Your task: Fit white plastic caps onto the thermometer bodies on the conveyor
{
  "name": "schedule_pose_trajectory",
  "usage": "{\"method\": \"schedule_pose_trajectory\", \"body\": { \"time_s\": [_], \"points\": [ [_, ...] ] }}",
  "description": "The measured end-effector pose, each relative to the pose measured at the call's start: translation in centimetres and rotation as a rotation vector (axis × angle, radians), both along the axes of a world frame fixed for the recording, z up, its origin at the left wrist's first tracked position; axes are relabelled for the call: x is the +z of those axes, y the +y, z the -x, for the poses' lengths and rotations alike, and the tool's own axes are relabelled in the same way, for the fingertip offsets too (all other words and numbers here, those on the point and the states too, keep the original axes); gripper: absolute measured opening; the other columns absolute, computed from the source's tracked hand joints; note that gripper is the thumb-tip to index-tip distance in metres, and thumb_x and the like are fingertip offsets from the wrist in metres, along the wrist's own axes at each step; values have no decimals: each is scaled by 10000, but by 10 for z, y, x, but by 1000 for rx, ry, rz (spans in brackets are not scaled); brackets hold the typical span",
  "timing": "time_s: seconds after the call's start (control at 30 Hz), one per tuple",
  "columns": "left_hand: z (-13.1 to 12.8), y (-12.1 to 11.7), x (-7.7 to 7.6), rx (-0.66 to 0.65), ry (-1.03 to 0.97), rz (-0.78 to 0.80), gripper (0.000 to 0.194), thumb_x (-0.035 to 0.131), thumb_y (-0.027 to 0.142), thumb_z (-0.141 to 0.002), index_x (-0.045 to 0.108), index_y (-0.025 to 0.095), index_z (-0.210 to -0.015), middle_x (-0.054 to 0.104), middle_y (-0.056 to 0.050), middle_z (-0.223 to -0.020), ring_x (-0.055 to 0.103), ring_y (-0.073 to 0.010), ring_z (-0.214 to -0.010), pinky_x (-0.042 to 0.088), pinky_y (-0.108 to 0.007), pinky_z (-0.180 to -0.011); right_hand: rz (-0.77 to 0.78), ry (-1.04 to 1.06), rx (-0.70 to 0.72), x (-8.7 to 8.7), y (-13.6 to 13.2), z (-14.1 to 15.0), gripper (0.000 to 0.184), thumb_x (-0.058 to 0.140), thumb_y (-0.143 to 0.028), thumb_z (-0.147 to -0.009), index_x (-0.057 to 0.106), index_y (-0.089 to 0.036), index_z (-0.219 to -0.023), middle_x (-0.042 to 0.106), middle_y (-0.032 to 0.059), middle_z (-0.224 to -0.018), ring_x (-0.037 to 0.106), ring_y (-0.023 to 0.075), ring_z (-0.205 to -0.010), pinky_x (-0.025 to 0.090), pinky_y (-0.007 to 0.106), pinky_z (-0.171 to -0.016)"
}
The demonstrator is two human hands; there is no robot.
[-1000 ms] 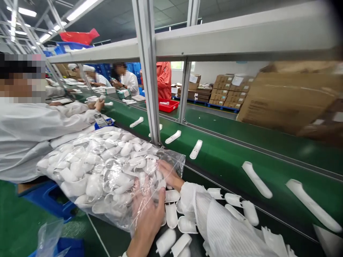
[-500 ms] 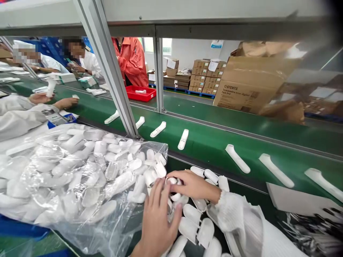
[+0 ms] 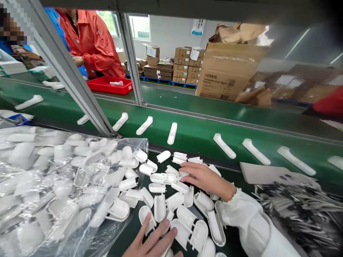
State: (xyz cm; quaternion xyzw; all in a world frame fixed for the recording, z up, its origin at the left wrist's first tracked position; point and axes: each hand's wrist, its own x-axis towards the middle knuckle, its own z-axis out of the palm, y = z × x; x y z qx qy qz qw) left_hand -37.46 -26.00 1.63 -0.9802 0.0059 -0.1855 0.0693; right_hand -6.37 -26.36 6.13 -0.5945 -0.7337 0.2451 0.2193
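Loose white plastic covers (image 3: 174, 201), rounded at one end, lie scattered on the dark worktop between my hands. My left hand (image 3: 154, 242) is low in the view, its fingers spread and lying over several of these covers. Farther up and to the right, my right hand (image 3: 206, 178) reaches in from the side, palm down, with its fingers stretched over other covers at the back of the pile. Its fingertips touch a cover; the thumb side is partly hidden. Left of the pile, a clear plastic bag (image 3: 66, 171) full of similar white parts lies with its mouth toward the covers.
Behind the worktop runs a green conveyor belt (image 3: 193, 137) carrying spaced white elongated housings (image 3: 224, 146). A slanted metal post (image 3: 77, 71) stands at left. Bundled dark and white wires (image 3: 294, 210) lie at right. Across the belt, a person in red (image 3: 89, 43) stands by a red tray (image 3: 109, 85).
My hands have moved apart: the left down toward me, the right slightly to the right. More covers now lie spread out between them. The view has turned right.
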Motion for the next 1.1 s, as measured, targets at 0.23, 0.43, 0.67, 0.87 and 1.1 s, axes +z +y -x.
{"method": "schedule_pose_trajectory", "body": {
  "time_s": [0.23,0.43,0.67,0.87,1.1],
  "points": [
    [-42,0,8,24,-52,72,437,590,483,-922,564,315,-1325,509,-54,-1446,381,-299,-1393,195,-588,-1175,-36,185,-60,9,-14,-13,191,549,-335,-959,708,-232,-935,582,60,-1390,522,247,-1290,404,397,-1081],
    [-103,-41,13,-447,-82,83,261,583,347,-954,616,357,-1212,512,74,-1438,377,-174,-1385,349,-381,-1168,-126,722,-442,18,-24,-54,212,627,-416,-884,671,-209,-905,683,75,-1184,687,201,-890,549,355,-790],
    [-154,-28,15,-388,77,119,361,496,438,-982,596,249,-1273,563,-58,-1377,409,-228,-1365,186,-499,-1205,-317,814,-676,16,-41,-99,165,694,-373,-822,646,-215,-821,680,2,-804,603,128,-650,505,266,-605],
    [-181,-30,24,-403,98,155,432,493,466,-970,542,255,-1344,479,-44,-1466,351,-242,-1401,125,-507,-1209,-348,873,-713,34,-43,-95,362,694,-399,-815,661,-233,-1134,591,-38,-680,575,132,-600,513,283,-555],
    [-213,-41,21,-316,43,344,505,465,511,-963,544,193,-1347,505,-93,-1442,357,-301,-1394,197,-567,-1178,-211,863,-547,56,-50,-68,388,760,-296,-749,602,-244,-1101,638,-5,-952,601,108,-661,545,281,-625]
  ]
}}
